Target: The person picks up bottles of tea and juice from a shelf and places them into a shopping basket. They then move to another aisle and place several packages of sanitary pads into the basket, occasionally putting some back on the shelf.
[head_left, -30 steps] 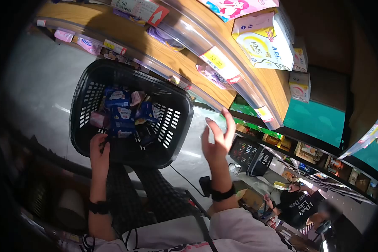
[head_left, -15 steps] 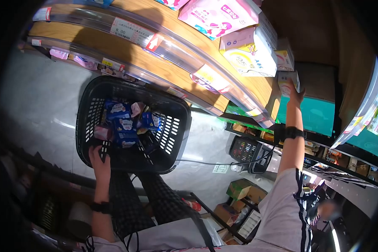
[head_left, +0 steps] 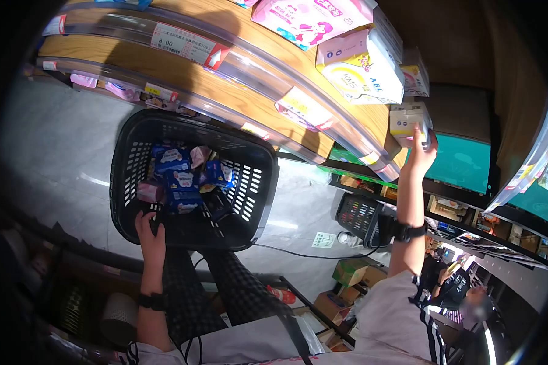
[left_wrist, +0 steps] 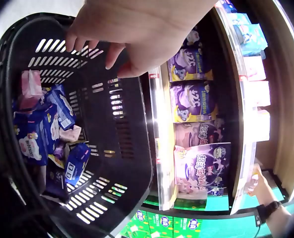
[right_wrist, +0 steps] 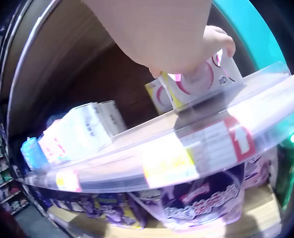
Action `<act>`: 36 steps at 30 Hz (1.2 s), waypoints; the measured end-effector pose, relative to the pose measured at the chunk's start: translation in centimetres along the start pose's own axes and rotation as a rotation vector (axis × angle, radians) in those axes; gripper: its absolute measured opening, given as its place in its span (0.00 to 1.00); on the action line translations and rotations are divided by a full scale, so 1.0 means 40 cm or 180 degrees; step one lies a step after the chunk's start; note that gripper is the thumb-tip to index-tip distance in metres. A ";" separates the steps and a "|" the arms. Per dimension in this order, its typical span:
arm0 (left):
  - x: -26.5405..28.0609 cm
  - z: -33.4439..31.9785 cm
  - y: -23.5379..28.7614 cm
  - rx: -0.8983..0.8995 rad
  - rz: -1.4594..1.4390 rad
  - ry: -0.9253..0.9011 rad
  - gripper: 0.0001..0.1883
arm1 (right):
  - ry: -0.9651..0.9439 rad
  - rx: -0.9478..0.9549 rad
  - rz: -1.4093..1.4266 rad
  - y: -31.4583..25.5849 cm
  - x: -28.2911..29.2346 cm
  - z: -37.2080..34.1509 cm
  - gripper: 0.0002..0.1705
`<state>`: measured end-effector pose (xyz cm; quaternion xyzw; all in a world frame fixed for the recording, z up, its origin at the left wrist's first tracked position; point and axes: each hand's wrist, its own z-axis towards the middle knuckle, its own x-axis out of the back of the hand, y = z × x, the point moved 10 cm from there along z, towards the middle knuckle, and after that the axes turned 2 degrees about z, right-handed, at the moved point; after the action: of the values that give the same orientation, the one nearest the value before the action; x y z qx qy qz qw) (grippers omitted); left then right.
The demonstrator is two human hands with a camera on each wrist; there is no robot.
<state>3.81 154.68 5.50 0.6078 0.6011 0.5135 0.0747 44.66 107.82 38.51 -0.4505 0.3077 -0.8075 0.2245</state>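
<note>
In the head view my right hand point(head_left: 421, 157) grips a small white-and-yellow sanitary pad pack point(head_left: 403, 123) at the end of the shelf. Its fingers curl over the pack point(right_wrist: 199, 82) in the right wrist view, close behind the clear shelf lip. My left hand point(head_left: 147, 234) is over the near left edge of a black shopping basket point(head_left: 259, 176), fingers loosely bent. Nothing shows between those fingers in the left wrist view, where the left hand point(left_wrist: 137, 32) overlaps the basket wall. Several blue packs point(head_left: 181, 182) and a few pink packs point(head_left: 149, 191) lie inside the basket.
Beside the held pack stand a larger white-and-yellow pack point(head_left: 362, 70) and a pink pack point(head_left: 313, 21). A clear price rail point(head_left: 249, 58) runs along the shelf edge. Purple packs point(left_wrist: 194, 104) fill the lower shelf. Another basket point(head_left: 359, 216) sits on the floor; a person point(head_left: 453, 286) is at the right.
My right hand has gone from over the floor up to the shelf and taken hold of the pack, which is now turned and shifted slightly left. The left hand stays by the basket edge.
</note>
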 end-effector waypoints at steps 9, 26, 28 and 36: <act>0.014 0.002 0.000 -0.0170 0.0028 0.0143 0.16 | -0.0517 0.0730 -0.0899 -0.137 -0.117 -0.046 0.37; 0.188 0.070 -0.266 0.0693 0.1331 0.0878 0.41 | -0.2046 0.1274 -0.1351 -0.097 -0.446 -0.954 0.20; 0.147 0.095 -0.392 0.0916 0.0639 0.0278 0.42 | -0.2576 0.0713 -0.1051 0.011 -0.551 -1.129 0.28; 0.136 0.146 -0.454 0.1062 -0.0059 -0.0714 0.45 | -0.4272 0.0774 -0.1639 0.132 -1.013 -1.669 0.43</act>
<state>-5.24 166.98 -7.15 0.6596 0.6714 0.3351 0.0442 7.29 149.66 -16.08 -0.8786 -0.1038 -0.4130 0.2163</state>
